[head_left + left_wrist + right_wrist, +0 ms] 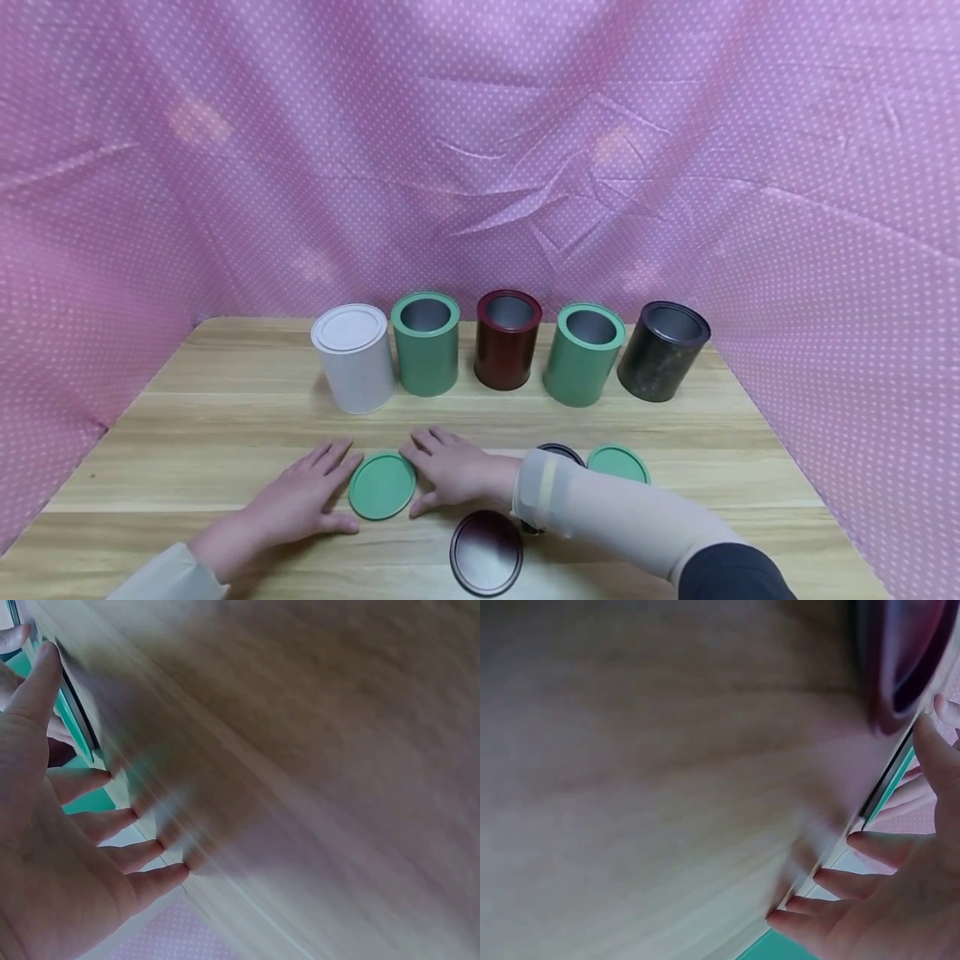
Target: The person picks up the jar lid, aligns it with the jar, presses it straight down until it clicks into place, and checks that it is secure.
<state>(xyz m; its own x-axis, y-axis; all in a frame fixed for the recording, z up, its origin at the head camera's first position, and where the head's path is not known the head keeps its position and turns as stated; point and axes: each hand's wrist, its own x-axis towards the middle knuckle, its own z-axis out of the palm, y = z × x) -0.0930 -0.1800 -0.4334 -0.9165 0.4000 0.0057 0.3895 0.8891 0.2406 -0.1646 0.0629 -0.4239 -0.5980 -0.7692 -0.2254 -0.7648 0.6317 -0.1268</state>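
I have the left hand and the right hand on either side of a green lid — it lies flat on the table, between them. From the left hand it lies just to the right; from the right hand, just to the left. Being round, it gives me no long axis to line up with, and neither hand looks clearly nearer.

The left hand's fingers are spread, thumb well apart from the index, and it grips nothing. The right hand is much the same: fingers apart, thumb set off toward the near side, nothing held. Both hands' fingertips sit right at the rim, but I cannot tell from any of my views whether they touch it.

Farther out, a dark red lid lies on the near side of the right wrist. Past that forearm I see a black lid, partly hidden by the sleeve, and a second green lid beside it.

Beyond them stands a row of cans — a white can with its lid on, then green, dark red, green and black ones, all uncovered.
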